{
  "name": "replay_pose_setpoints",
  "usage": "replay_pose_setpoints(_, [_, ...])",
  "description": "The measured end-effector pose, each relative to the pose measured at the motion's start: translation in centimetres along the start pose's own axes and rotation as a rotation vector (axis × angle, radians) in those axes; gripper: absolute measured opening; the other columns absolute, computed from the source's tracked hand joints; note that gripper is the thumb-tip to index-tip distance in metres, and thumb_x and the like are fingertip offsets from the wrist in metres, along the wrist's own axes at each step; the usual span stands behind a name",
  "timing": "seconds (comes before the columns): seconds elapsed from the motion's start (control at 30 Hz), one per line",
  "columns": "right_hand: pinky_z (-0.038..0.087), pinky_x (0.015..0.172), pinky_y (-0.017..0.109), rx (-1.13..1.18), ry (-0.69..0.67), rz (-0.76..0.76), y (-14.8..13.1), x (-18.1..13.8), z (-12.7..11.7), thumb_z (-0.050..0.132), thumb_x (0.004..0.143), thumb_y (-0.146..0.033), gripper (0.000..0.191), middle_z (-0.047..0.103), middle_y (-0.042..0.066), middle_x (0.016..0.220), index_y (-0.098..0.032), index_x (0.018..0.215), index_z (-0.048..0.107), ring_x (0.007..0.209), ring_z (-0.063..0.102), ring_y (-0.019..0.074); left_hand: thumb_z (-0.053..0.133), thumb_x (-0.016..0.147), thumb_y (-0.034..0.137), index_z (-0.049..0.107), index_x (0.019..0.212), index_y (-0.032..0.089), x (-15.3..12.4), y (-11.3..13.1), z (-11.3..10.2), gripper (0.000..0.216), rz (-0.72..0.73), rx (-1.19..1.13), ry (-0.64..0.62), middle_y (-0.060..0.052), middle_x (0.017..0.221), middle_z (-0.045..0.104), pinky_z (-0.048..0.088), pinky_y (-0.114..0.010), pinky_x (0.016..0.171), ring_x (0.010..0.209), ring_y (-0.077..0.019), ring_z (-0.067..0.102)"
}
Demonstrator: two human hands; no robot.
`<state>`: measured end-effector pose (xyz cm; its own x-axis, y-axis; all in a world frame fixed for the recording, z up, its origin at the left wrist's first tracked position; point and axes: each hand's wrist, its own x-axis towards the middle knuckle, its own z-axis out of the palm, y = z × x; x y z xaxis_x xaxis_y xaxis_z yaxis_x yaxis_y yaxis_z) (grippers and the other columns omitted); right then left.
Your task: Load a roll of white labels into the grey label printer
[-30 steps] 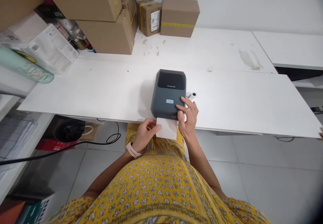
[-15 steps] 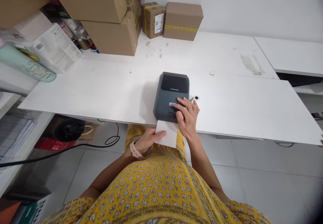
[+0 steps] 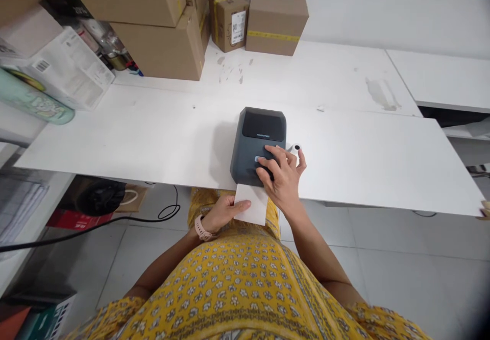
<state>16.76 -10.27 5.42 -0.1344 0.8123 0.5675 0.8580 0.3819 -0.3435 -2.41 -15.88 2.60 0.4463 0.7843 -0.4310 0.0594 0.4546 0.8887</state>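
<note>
A dark blue-grey label printer (image 3: pixel 248 151) stands near the front edge of the white table. From its front a blank white paper label (image 3: pixel 255 212) hangs out over the edge. My left hand (image 3: pixel 224 212) pinches the left side of this label between thumb and fingers. My right hand (image 3: pixel 281 174) rests on the printer's top with its fingers spread, a fingertip at the light-coloured button (image 3: pixel 260 159). Just right of the printer, partly behind my right hand, is a small white roll (image 3: pixel 296 148) with a dark core.
Taped cardboard boxes stand at the back, among them a small box with a label (image 3: pixel 228 23) and a wider box (image 3: pixel 275 26). Larger boxes (image 3: pixel 161 49) are stacked at left, beside a mint-green bottle (image 3: pixel 36 97). A black cable (image 3: pixel 126 219) runs below the table.
The fingers of my right hand have shifted slightly on the printer, its little finger lifting outward. My left hand keeps its pinch on the label. The view has shifted a little.
</note>
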Motion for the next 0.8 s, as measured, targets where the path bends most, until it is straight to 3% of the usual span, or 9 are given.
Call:
replay_pose_setpoints(0.07, [0.011, 0.124, 0.053, 0.06, -0.061, 0.013, 0.2, -0.2, -0.2, 0.051, 0.1, -0.041, 0.02, 0.065, -0.002, 0.136, -0.033, 0.106, 0.068, 0.134, 0.053, 0.0244, 0.065, 0.082, 0.066, 0.064, 0.071, 0.013, -0.2, 0.2, -0.1, 0.054, 0.062, 0.092, 0.086, -0.002, 0.064, 0.058, 0.039, -0.027, 0.058, 0.061, -0.0125, 0.049])
replay_pose_setpoints(0.13, [0.017, 0.123, 0.055, 0.169, -0.074, 0.052, 0.5, -1.1, -0.4, 0.044, 0.101, -0.043, 0.028, 0.054, 0.0, 0.149, -0.034, 0.12, 0.063, 0.143, 0.045, 0.0257, 0.056, 0.089, 0.064, 0.064, 0.073, 0.015, -0.4, 0.6, -0.4, 0.052, 0.186, 0.192, 0.317, -0.002, 0.069, 0.061, 0.043, -0.028, 0.06, 0.064, -0.0142, 0.054])
replay_pose_setpoints(0.17, [0.02, 0.123, 0.056, 0.23, -0.055, 0.09, 0.5, -1.8, -0.4, 0.039, 0.102, -0.043, 0.034, 0.046, 0.002, 0.156, -0.034, 0.13, 0.058, 0.147, 0.04, 0.0266, 0.052, 0.093, 0.062, 0.067, 0.083, 0.016, -0.4, 0.8, -0.5, 0.049, 0.268, 0.228, 0.457, -0.004, 0.079, 0.066, 0.048, -0.029, 0.066, 0.073, -0.0164, 0.06])
replay_pose_setpoints(0.23, [0.024, 0.122, 0.059, 0.328, 0.017, 0.202, 0.6, -3.2, -0.2, 0.03, 0.104, -0.045, 0.046, 0.033, 0.005, 0.165, -0.034, 0.147, 0.042, 0.153, 0.03, 0.0282, 0.046, 0.098, 0.057, 0.066, 0.116, 0.02, 0.0, 1.2, -0.9, 0.046, 0.427, 0.277, 0.639, -0.009, 0.119, 0.069, 0.052, -0.036, 0.092, 0.108, -0.0221, 0.064])
replay_pose_setpoints(0.3, [0.021, 0.122, 0.063, 0.381, 0.049, 0.308, 0.4, -4.3, 0.0, 0.021, 0.104, -0.046, 0.053, 0.029, 0.005, 0.167, -0.035, 0.155, 0.029, 0.157, 0.021, 0.0284, 0.038, 0.101, 0.056, 0.049, 0.145, 0.027, 0.8, 1.5, -1.2, 0.054, 0.528, 0.317, 0.616, -0.008, 0.156, 0.047, 0.038, -0.043, 0.118, 0.144, -0.0243, 0.043])
replay_pose_setpoints(0.33, [0.019, 0.123, 0.064, 0.394, 0.036, 0.34, 0.2, -4.7, 0.2, 0.017, 0.105, -0.046, 0.054, 0.029, 0.005, 0.167, -0.035, 0.157, 0.026, 0.158, 0.018, 0.0281, 0.034, 0.102, 0.057, 0.041, 0.152, 0.03, 1.3, 1.6, -1.3, 0.058, 0.548, 0.334, 0.559, -0.005, 0.165, 0.035, 0.028, -0.044, 0.125, 0.153, -0.0235, 0.03])
replay_pose_setpoints(0.43, [0.016, 0.125, 0.064, 0.397, -0.044, 0.387, -0.4, -5.2, 0.3, 0.011, 0.104, -0.047, 0.058, 0.028, 0.004, 0.167, -0.035, 0.16, 0.019, 0.158, 0.016, 0.0272, 0.025, 0.102, 0.059, 0.028, 0.159, 0.034, 2.6, 1.7, -1.3, 0.062, 0.55, 0.343, 0.454, 0.002, 0.17, 0.019, 0.014, -0.043, 0.131, 0.159, -0.02, 0.01])
replay_pose_setpoints(0.63, [0.024, 0.124, 0.061, 0.411, -0.084, 0.371, -0.6, -4.6, -0.6, 0.005, 0.103, -0.049, 0.062, 0.021, 0.003, 0.17, -0.033, 0.162, 0.01, 0.158, 0.019, 0.0262, 0.027, 0.102, 0.061, 0.031, 0.158, 0.03, 2.7, 2.2, -0.9, 0.065, 0.619, 0.387, 0.506, -0.002, 0.168, 0.026, 0.013, -0.048, 0.13, 0.159, -0.0221, 0.011])
replay_pose_setpoints(0.8, [0.021, 0.126, 0.06, 0.339, 0.009, 0.224, -0.4, -0.9, -2.2, 0.001, 0.101, -0.055, 0.064, 0.027, 0.003, 0.167, -0.035, 0.16, 0.016, 0.157, 0.02, 0.0276, 0.024, 0.102, 0.062, 0.049, 0.148, 0.028, 3.4, 5.7, -1.7, 0.063, 0.747, 0.345, 0.548, -0.003, 0.161, 0.042, 0.021, -0.046, 0.129, 0.156, -0.0224, 0.023])
